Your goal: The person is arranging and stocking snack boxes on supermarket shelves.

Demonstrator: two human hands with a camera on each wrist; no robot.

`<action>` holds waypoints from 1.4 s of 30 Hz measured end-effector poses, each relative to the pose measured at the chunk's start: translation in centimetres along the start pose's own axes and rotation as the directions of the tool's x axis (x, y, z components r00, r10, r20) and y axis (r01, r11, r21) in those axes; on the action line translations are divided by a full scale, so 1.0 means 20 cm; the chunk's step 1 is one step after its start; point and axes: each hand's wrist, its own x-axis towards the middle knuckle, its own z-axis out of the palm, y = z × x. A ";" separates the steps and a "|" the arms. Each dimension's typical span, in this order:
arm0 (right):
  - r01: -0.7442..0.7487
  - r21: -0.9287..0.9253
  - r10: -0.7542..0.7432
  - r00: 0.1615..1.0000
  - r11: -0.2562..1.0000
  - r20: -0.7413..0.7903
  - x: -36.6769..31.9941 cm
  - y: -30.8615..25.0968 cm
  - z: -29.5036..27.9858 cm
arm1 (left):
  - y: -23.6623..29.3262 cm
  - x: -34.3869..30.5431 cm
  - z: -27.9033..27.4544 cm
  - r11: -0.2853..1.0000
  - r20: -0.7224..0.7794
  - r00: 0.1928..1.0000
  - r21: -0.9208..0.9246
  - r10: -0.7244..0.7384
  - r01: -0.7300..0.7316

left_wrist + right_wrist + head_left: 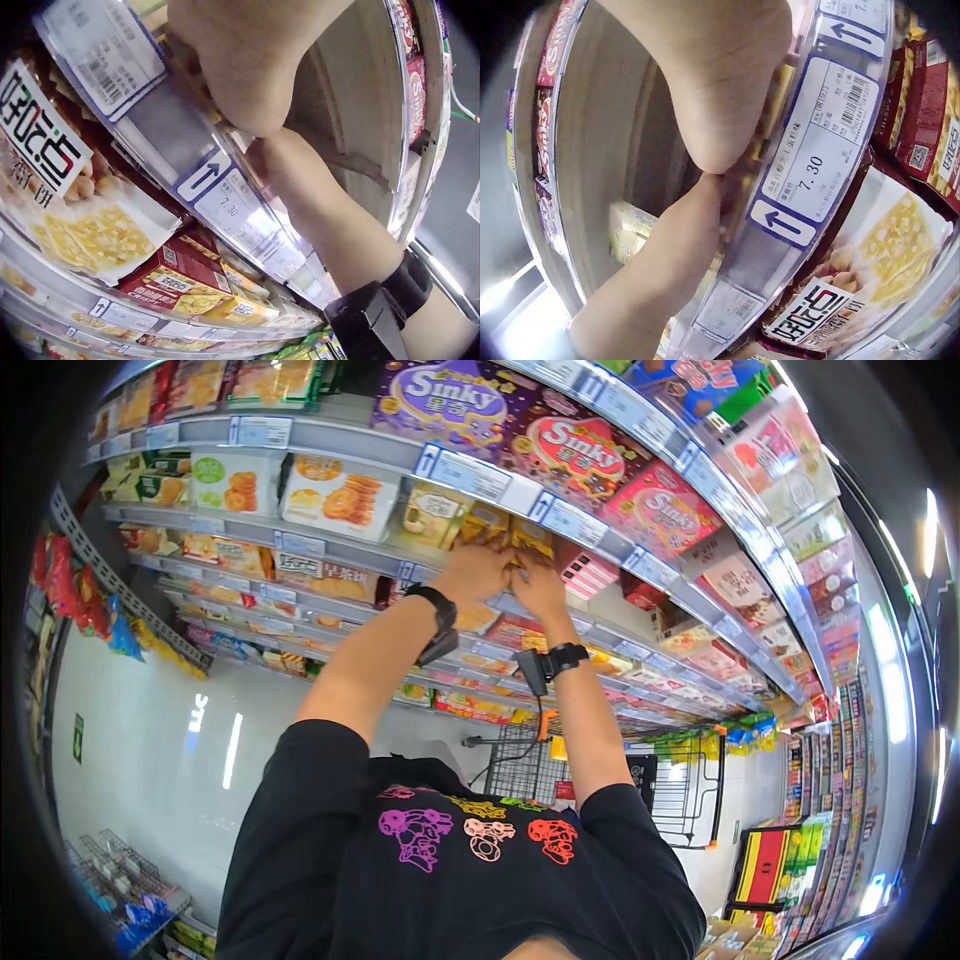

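Observation:
Both hands reach into a shelf bay and meet at gold-yellow packages [532, 540]. My left hand [478, 568] lies at the front of the left gold package [487, 523], its fingers over it. Beside it, my right hand [538, 588] has its fingers at the right package's lower edge. From the left wrist, the left hand [251, 64] hides its own fingertips. In the right wrist view the right hand [720, 97] covers most of the gold packaging, and the two hands overlap. I cannot tell whether the fingers grip the packages.
A pale green-yellow box [433, 517] stands left of the gold packages, a pink striped box [588, 573] to the right. A price rail [817, 150] runs along the shelf front below the hands. Sinky boxes [575, 448] fill the shelf above. A shopping cart [525, 760] stands below.

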 end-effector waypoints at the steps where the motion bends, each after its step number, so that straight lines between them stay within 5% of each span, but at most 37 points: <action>1: -0.037 0.015 0.037 0.999 0.999 0.022 0.00 0.00 0.00 | 0.00 0.00 0.01 1.000 -0.004 1.000 -0.001 -0.003 0.003; 13: -0.135 0.001 0.135 0.990 0.991 0.030 -0.01 -0.02 0.01 | 0.04 0.00 0.02 0.998 -0.018 0.998 0.006 -0.068 0.069; 26: -0.103 -0.065 0.102 0.995 0.993 -0.017 0.00 -0.02 0.02 | 0.02 0.00 0.08 0.999 -0.252 0.968 0.041 0.007 0.003; 42: -0.057 -0.150 0.049 0.997 0.987 -0.057 -0.03 -0.06 -0.02 | 0.02 0.02 0.07 0.996 -0.191 0.981 0.084 0.015 0.001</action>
